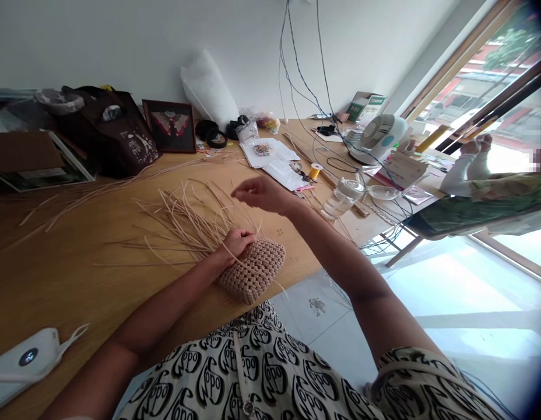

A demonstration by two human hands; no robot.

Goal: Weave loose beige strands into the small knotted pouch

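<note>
Hands are apart: the left hand [238, 244] grips the woven piece [253, 273] at lower center, while the right hand [262, 194] hangs raised, loosely curled, holding nothing visible. Its weave looks partly done, with loose strands [183, 224] fanning out unworked.

A craft workroom, long wooden worktable [78, 274], pale cane strands [183, 227], yellow thread spool [315, 171]; large window [471, 76]

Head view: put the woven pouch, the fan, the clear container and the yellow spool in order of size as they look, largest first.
1. Woven pouch and fan: these look about alike, and the pouch is nearer the camera, so they stay unranked.
2. Clear container.
3. Yellow spool.
</note>
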